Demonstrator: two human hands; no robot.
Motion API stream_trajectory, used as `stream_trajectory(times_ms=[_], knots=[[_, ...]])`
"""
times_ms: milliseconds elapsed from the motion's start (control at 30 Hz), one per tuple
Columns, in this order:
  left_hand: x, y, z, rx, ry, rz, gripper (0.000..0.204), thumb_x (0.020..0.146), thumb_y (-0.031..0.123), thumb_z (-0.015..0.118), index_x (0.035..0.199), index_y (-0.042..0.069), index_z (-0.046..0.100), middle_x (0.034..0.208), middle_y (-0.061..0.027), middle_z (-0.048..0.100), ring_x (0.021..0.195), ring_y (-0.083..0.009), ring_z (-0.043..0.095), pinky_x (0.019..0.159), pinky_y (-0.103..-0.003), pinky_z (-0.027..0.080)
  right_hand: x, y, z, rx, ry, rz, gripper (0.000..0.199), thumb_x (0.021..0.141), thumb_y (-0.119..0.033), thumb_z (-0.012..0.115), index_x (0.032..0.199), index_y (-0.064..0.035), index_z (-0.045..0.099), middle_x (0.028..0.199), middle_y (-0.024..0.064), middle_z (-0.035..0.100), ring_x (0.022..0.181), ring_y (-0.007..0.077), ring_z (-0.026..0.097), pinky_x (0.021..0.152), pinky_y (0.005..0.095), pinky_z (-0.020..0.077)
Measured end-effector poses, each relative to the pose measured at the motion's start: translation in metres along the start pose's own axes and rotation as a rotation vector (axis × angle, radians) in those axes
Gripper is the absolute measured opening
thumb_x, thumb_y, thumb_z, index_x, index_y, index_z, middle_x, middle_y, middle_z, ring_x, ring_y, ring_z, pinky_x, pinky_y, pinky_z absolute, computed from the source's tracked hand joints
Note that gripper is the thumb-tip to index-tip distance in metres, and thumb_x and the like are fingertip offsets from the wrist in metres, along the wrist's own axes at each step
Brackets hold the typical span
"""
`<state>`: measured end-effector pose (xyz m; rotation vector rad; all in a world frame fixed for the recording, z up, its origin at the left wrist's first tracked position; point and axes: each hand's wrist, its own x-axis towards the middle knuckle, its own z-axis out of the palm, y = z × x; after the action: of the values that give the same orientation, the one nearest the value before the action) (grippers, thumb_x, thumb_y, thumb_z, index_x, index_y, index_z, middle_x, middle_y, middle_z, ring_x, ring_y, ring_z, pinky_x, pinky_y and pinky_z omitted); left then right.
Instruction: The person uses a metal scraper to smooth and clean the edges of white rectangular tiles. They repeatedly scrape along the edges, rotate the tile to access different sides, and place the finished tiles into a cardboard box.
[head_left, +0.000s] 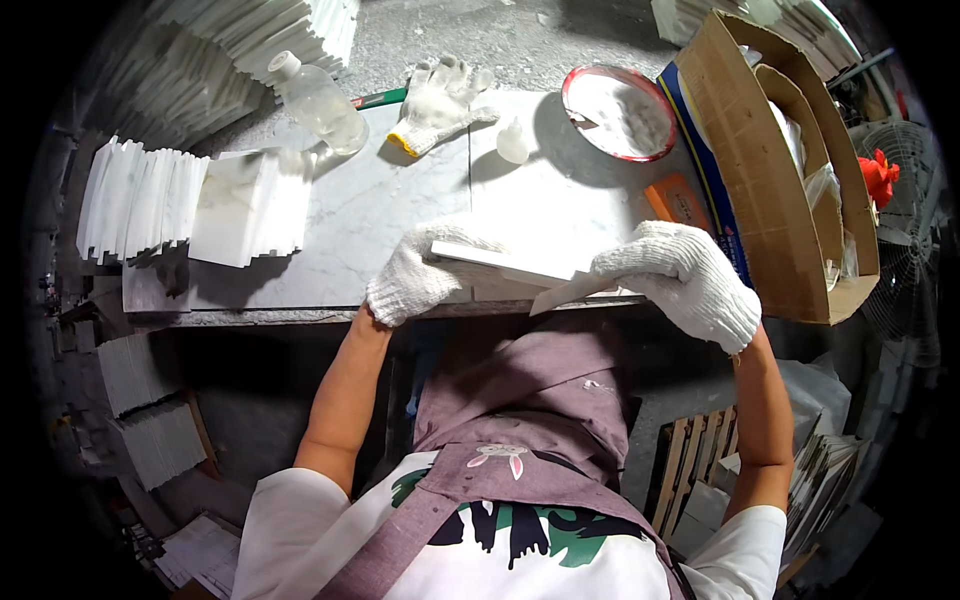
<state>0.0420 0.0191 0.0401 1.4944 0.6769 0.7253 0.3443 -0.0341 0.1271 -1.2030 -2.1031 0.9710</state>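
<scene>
Both my hands wear white knitted gloves. My left hand is closed on one end of a white stone-like tile, seen edge-on at the table's near edge. My right hand is closed on a thin, flat, pale grey strip, angled against the tile's right end. Whether the strip is a blade or a sheet cannot be made out. Beyond the hands stand a small translucent squeeze bottle and a red-rimmed round dish with white stuff in it. An orange box lies near my right hand.
Upright tiles line the table's left side. A clear plastic bottle and a spare glove lie farther back. An open cardboard box leans at the right, with a fan beyond it. Wooden slats stand below right.
</scene>
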Motion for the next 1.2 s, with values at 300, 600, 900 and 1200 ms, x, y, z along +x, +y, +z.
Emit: stream_trajectory(times_ms=[300,600,900,1200], knots=[[0.001,0.009,0.006,-0.013,0.03,0.001,0.028,0.071,-0.006,0.066,0.097,0.001,0.07,0.102,-0.0083,0.068,0.097,-0.0178,0.063,0.09,-0.032,0.049,-0.001,0.002,0.005,-0.029,0.039,-0.045,0.025,0.075,0.002,0.066,0.099,-0.0052,0.071,0.085,0.01,0.067,0.077,0.0254,0.063,0.072,0.0343,0.0499],[0.002,0.014,0.006,0.024,0.032,0.013,0.027,0.07,-0.006,0.066,0.096,0.0,0.07,0.1,-0.0091,0.069,0.096,-0.0185,0.063,0.09,-0.032,0.048,-0.005,-0.003,0.007,-0.03,0.064,0.059,0.026,0.078,-0.002,0.065,0.103,-0.0071,0.07,0.089,0.0111,0.068,0.079,0.0288,0.062,0.076,0.034,0.0497],[0.003,0.014,0.01,0.033,0.053,0.027,0.027,0.07,-0.007,0.067,0.096,-0.001,0.069,0.1,-0.0101,0.069,0.096,-0.019,0.064,0.09,-0.032,0.049,-0.024,-0.018,0.018,0.06,0.237,0.221,0.023,0.082,-0.001,0.065,0.104,-0.0037,0.069,0.087,0.0108,0.067,0.076,0.0207,0.062,0.072,0.0292,0.049],[0.0,0.012,0.012,-0.038,0.066,0.048,0.034,0.067,-0.01,0.066,0.1,0.0,0.067,0.102,-0.0097,0.068,0.098,-0.0186,0.063,0.092,-0.031,0.049,-0.038,-0.033,0.04,0.312,0.595,0.454,0.027,0.084,0.002,0.061,0.11,-0.001,0.067,0.091,0.0064,0.065,0.075,0.0092,0.06,0.067,0.0213,0.0481]])
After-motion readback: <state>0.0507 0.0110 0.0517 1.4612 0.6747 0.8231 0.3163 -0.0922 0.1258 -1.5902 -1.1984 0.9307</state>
